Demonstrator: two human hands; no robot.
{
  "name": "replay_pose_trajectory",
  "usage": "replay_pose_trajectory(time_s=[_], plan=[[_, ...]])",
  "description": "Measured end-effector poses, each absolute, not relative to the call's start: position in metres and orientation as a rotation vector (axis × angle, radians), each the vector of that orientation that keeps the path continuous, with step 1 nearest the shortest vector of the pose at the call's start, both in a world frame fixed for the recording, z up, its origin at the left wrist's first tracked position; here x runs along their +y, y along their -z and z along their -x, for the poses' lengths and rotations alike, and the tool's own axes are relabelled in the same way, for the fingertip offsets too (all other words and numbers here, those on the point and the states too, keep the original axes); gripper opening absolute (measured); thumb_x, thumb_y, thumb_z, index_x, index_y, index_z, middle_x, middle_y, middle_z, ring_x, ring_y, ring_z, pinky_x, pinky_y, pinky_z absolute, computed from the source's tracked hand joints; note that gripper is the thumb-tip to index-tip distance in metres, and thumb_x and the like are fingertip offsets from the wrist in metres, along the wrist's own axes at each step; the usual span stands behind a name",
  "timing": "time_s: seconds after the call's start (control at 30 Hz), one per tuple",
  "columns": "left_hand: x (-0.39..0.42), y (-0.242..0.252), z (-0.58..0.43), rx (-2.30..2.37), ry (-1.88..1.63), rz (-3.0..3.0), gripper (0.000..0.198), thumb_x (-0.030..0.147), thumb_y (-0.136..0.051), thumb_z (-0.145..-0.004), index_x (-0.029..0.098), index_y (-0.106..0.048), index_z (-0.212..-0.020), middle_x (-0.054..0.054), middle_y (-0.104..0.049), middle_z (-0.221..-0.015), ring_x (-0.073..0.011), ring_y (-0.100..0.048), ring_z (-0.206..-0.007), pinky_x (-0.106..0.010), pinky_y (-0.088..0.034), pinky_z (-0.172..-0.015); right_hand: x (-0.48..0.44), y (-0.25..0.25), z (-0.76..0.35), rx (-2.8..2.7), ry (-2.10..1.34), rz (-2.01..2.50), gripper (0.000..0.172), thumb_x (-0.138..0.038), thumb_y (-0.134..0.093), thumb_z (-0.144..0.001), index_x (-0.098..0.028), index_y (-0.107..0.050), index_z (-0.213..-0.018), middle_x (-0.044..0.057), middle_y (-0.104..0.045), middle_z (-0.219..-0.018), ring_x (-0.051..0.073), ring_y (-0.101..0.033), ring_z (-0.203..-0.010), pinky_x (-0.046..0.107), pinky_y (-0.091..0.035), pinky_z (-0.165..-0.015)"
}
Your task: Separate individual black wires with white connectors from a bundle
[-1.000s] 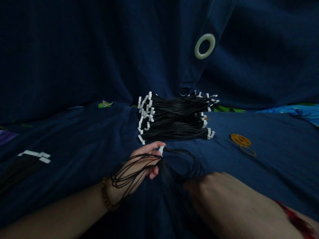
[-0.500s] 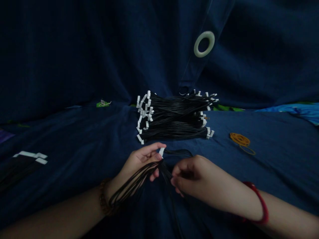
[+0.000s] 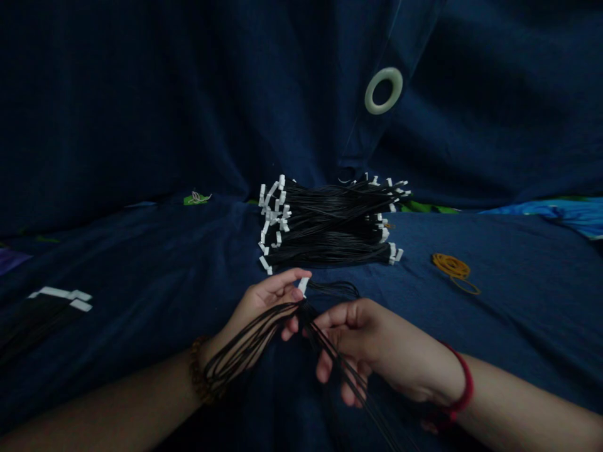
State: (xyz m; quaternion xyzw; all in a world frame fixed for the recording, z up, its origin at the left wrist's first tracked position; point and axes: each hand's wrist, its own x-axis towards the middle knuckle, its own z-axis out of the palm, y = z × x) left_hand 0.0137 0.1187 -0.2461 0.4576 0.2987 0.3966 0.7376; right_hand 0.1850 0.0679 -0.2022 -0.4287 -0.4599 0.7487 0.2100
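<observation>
Navy cloth (image 3: 141,263) lay under a wire stack (image 3: 325,226); the left hand (image 3: 261,307) pinched a loose bundle (image 3: 252,339), fanning it for the half-open right hand (image 3: 360,342).

Navy curtain (image 3: 141,107) with pale grommet (image 3: 383,91)

The black wires (image 3: 330,251) have a smooth, faintly glossy plastic sheath and end in matt white plastic connectors (image 3: 392,252). The navy cloth (image 3: 141,113) looks soft and matt, the grommet ring (image 3: 369,94) smooth pale plastic, the amber rubber bands (image 3: 451,265) slightly shiny.
</observation>
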Motion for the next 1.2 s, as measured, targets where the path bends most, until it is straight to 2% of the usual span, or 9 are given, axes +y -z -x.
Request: replay_pose_trajectory(time_s=[0.17,0.27,0.37,0.5,0.83,0.9,1.03,1.13,1.2], plan=[[0.115,0.243,-0.015,0.62,-0.873,-1.016,0.04,0.023,-0.07,-0.066,0.017,-0.061,-0.105,0.004,-0.054,-0.058,-0.0084,-0.053,-0.04,-0.015,-0.038,-0.032,0.066,0.202,-0.181,-1.437,-1.803,1.36,0.019,-0.025,-0.043,-0.085,-0.012,-0.057,-0.08,-0.003,-0.054,-0.053,0.006,-0.05,-0.039,0.015,-0.037,-0.039],[0.111,0.239,-0.017,0.633,-0.942,-1.017,0.034,0.021,-0.07,-0.067,0.018,-0.063,-0.1,0.004,-0.053,-0.062,-0.0068,-0.054,-0.04,-0.012,-0.038,-0.031,0.063,0.199,-0.182,-1.786,-1.35,1.372,0.019,-0.02,-0.046,-0.082,-0.014,-0.059,-0.07,-0.002,-0.055,-0.054,0.007,-0.05,-0.047,0.018,-0.037,-0.047],[0.108,0.235,-0.018,0.622,-0.951,-1.021,0.028,0.022,-0.068,-0.07,0.019,-0.065,-0.097,0.004,-0.053,-0.064,-0.0061,-0.054,-0.041,-0.011,-0.039,-0.03,0.057,0.197,-0.184,-2.108,-0.777,1.331,0.018,-0.017,-0.046,-0.081,-0.016,-0.062,-0.073,0.001,-0.061,-0.066,0.012,-0.055,-0.061,0.022,-0.038,-0.057],[0.106,0.234,-0.019,0.604,-0.951,-1.014,0.027,0.027,-0.07,-0.069,0.019,-0.065,-0.095,0.005,-0.053,-0.061,-0.0055,-0.054,-0.039,-0.01,-0.038,-0.029,0.051,0.197,-0.185,-2.215,-0.58,1.31,0.018,-0.018,-0.044,-0.083,-0.016,-0.062,-0.079,0.003,-0.061,-0.072,0.014,-0.057,-0.067,0.023,-0.039,-0.062],[0.107,0.234,-0.018,0.637,-0.968,-1.009,0.028,0.027,-0.07,-0.069,0.019,-0.066,-0.095,0.004,-0.054,-0.063,-0.0051,-0.054,-0.039,-0.01,-0.038,-0.03,0.052,0.19,-0.188,-2.175,-0.649,1.389,0.02,-0.02,-0.042,-0.085,-0.018,-0.058,-0.073,0.001,-0.059,-0.068,0.012,-0.052,-0.06,0.023,-0.036,-0.056],[0.11,0.236,-0.017,0.629,-0.95,-1.002,0.032,0.026,-0.071,-0.068,0.018,-0.065,-0.098,0.004,-0.054,-0.061,-0.006,-0.054,-0.038,-0.011,-0.039,-0.03,0.056,0.187,-0.19,-2.055,-0.861,1.412,0.016,-0.021,-0.044,-0.084,-0.018,-0.059,-0.078,0.0,-0.057,-0.067,0.011,-0.051,-0.057,0.022,-0.035,-0.052],[0.117,0.243,-0.016,0.607,-0.871,-0.96,0.042,0.025,-0.075,-0.062,0.017,-0.062,-0.102,0.003,-0.055,-0.06,-0.0094,-0.056,-0.039,-0.014,-0.041,-0.03,0.07,0.179,-0.201,-1.624,-1.554,1.341,0.016,-0.02,-0.047,-0.079,-0.016,-0.056,-0.092,-0.004,-0.048,-0.06,0.007,-0.043,-0.047,0.018,-0.034,-0.043],[0.119,0.245,-0.015,0.631,-0.807,-0.952,0.043,0.027,-0.073,-0.065,0.016,-0.061,-0.105,0.002,-0.055,-0.057,-0.0105,-0.054,-0.038,-0.016,-0.041,-0.03,0.081,0.169,-0.218,-1.345,-1.878,1.126,0.014,-0.02,-0.049,-0.077,-0.014,-0.06,-0.082,-0.005,-0.042,-0.053,0.005,-0.037,-0.042,0.016,-0.032,-0.04],[0.118,0.243,-0.015,0.664,-0.799,-0.928,0.038,0.024,-0.07,-0.068,0.016,-0.061,-0.103,0.002,-0.056,-0.058,-0.0099,-0.055,-0.04,-0.016,-0.041,-0.032,0.086,0.162,-0.23,-1.256,-1.901,0.973,0.013,-0.02,-0.051,-0.075,-0.015,-0.063,-0.078,-0.004,-0.044,-0.053,0.006,-0.039,-0.041,0.018,-0.035,-0.041]])
